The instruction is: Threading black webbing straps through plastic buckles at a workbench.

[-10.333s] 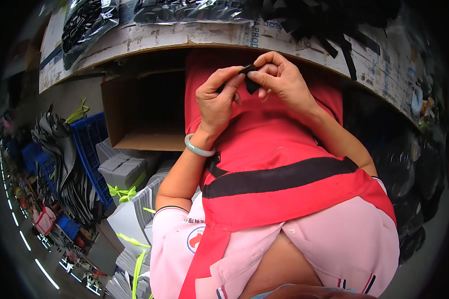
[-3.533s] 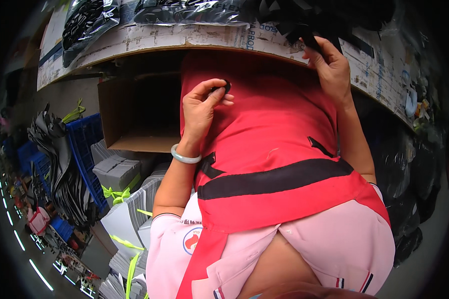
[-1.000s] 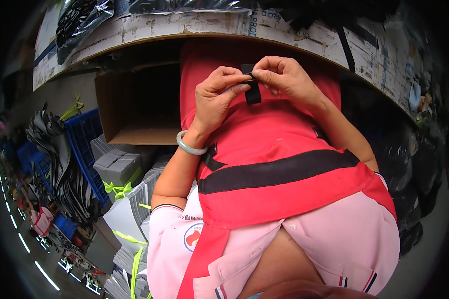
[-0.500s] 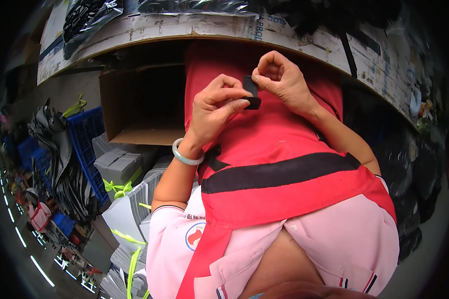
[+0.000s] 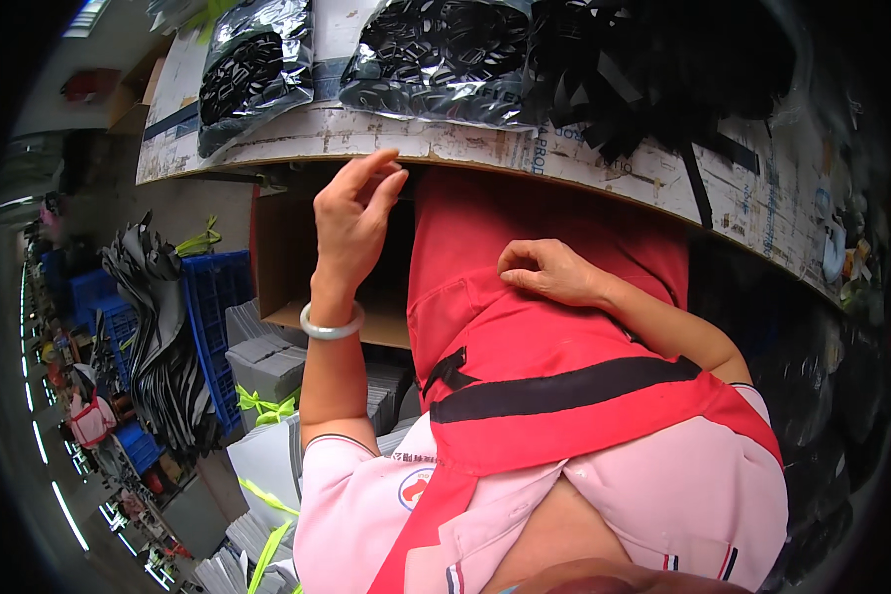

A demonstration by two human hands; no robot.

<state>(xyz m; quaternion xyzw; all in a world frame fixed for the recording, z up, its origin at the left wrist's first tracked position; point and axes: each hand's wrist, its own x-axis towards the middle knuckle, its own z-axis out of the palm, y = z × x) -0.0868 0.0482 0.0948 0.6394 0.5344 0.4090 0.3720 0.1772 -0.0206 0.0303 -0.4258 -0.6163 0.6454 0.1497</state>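
My left hand [image 5: 354,216] is raised in front of the table edge, beside the opening of a cardboard box [image 5: 282,238] under the table. Its fingers are bent and slightly parted from the thumb, and nothing shows between them. A pale bangle [image 5: 332,325] circles that wrist. Lower and to the right, my right hand [image 5: 556,273] rests against the red apron [image 5: 544,223] on my lap. Its fingers are loosely curled toward the thumb, with no object visible in them. The small black piece seen earlier is out of sight.
On the tabletop [image 5: 426,141] lie clear bags of black parts [image 5: 436,59] and a heap of black strips [image 5: 614,99]. At left stand a blue crate [image 5: 218,317], grey-black sheets [image 5: 163,337] and grey stacks [image 5: 267,361] tied with yellow-green bands.
The black piece both hands were holding is no longer visible. My left hand has moved left and turned upward; my right hand has dropped lower onto the apron. The view shows more tabletop.
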